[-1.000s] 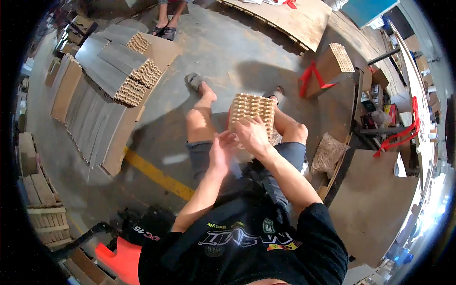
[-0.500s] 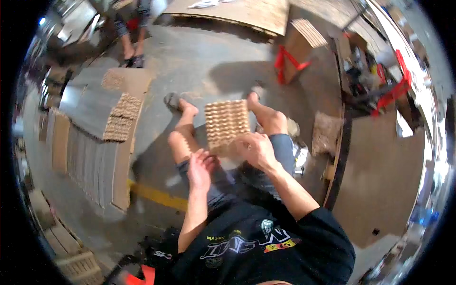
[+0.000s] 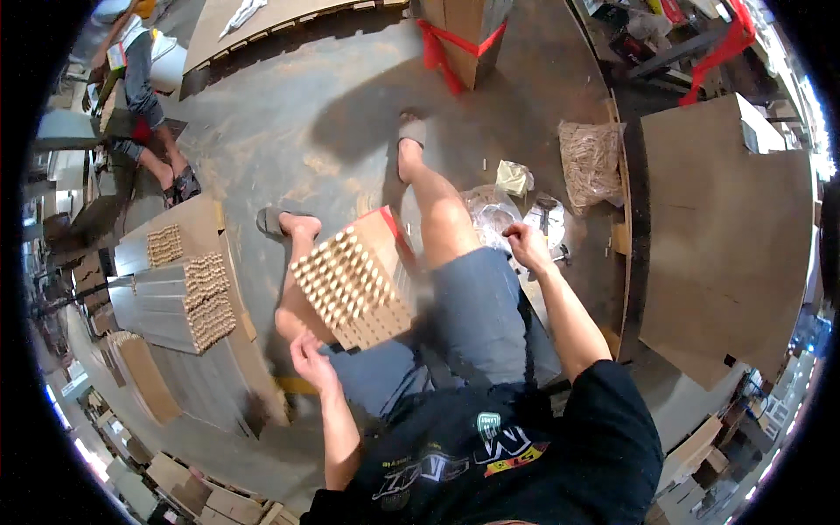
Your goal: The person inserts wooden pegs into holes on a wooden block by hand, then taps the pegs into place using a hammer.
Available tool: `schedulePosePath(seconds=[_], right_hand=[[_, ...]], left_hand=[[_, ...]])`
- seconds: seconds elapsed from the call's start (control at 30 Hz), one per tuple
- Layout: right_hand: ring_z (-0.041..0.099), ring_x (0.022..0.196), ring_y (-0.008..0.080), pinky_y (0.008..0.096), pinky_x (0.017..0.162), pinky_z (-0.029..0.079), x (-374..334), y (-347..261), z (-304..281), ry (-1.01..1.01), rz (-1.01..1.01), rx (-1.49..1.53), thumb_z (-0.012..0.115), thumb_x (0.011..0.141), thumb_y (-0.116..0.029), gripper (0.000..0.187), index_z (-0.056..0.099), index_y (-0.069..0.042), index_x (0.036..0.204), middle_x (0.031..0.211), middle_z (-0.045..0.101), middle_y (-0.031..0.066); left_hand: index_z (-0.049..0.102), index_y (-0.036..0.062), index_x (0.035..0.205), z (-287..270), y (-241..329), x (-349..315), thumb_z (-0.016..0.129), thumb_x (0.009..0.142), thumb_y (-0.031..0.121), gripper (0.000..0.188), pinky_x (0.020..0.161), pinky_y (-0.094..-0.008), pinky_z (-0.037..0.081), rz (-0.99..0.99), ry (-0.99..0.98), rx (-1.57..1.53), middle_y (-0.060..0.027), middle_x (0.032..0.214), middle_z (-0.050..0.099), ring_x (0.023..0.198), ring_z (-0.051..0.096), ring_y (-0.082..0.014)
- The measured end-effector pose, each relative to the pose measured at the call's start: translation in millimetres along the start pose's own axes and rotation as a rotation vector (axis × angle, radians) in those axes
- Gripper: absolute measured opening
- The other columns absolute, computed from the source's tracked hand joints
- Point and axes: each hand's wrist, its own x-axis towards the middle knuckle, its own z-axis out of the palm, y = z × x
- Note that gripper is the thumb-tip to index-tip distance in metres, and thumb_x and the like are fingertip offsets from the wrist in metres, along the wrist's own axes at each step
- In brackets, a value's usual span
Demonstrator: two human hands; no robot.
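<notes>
Between my legs stands a stack of brown boards (image 3: pixel 383 325), its upper face covered with rows of pale wooden pegs (image 3: pixel 343 278). My left hand (image 3: pixel 313 362) is just below the stack's near left corner, above my thigh. Its fingers are loosely bent and apart, and no object shows in them. To the right of my right knee, my right hand (image 3: pixel 528 248) is over a clear plastic bag (image 3: pixel 493 217). Its fingertips are pinched together; whatever they hold is too small to make out.
A bag of wooden dowels (image 3: pixel 591 162) lies at the right, beside a large brown panel (image 3: pixel 726 236). A red-strapped bundle (image 3: pixel 459 39) stands ahead. On the left, peg-ended boards (image 3: pixel 206 297) lie on cardboard. Another person's legs (image 3: pixel 162 140) are at the far left.
My right hand has left the stack and moved right, to the plastic bags. My left hand has lowered and moved left. The view has shifted, showing the stack tilted between my legs.
</notes>
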Motion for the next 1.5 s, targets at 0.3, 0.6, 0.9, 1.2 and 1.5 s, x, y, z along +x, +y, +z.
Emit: schedulePosePath(seconds=[0.3,0.6,0.9,1.2,1.5], right_hand=[[0.069,0.109,0.0410,0.0465,0.098,0.054,135.8,115.3,166.7,-0.344,0.334,-0.443,0.057,0.088,-0.013,0.029,0.075,-0.004,0.109,0.110,0.073,0.0244],[0.050,0.125,0.0183,0.0316,0.106,0.037,383.9,-64.3,328.9,-0.078,0.692,1.447,0.035,0.108,-0.026,0.045,0.050,-0.004,0.143,0.139,0.055,0.0098],[0.055,0.109,0.0217,0.0362,0.093,0.043,385.7,-48.5,335.1,-0.061,0.712,1.494,0.042,0.105,-0.031,0.042,0.054,-0.005,0.136,0.125,0.059,0.0106],[0.060,0.093,0.0251,0.0407,0.080,0.049,359.7,-57.2,299.6,-0.084,0.674,1.473,0.049,0.103,-0.036,0.041,0.058,-0.005,0.128,0.111,0.062,0.0115],[0.065,0.078,0.0285,0.0453,0.067,0.055,168.6,135.3,187.2,-0.036,0.881,1.215,0.056,0.101,-0.041,0.041,0.062,-0.005,0.121,0.098,0.066,0.0123]], left_hand=[[0.062,0.0043,0.103,-9.1,14.4,12.9,0.053,0.105,0.020,0.019,0.062,-0.0198,0.041,-0.090,0.162,0.086,0.0008,0.087,0.061,0.073,0.052,-0.0048],[0.060,0.0014,0.106,13.6,20.7,22.0,0.061,0.099,0.013,0.013,0.081,-0.0279,0.049,-0.044,0.199,0.089,-0.0033,0.097,0.063,0.087,0.058,-0.0115],[0.059,0.0037,0.105,-9.8,3.1,16.4,0.061,0.095,0.007,0.010,0.082,-0.0282,0.051,-0.046,0.145,0.215,-0.0028,0.095,0.063,0.088,0.061,-0.0121],[0.061,-0.0019,0.108,32.4,26.4,24.6,0.055,0.104,0.012,0.015,0.079,-0.0284,0.050,-0.041,0.233,0.297,-0.0059,0.095,0.064,0.085,0.060,-0.0125],[0.065,0.0040,0.100,24.4,23.5,18.4,0.054,0.104,0.011,0.014,0.058,-0.0208,0.044,-0.076,0.235,0.004,0.0007,0.084,0.063,0.069,0.055,-0.0053]])
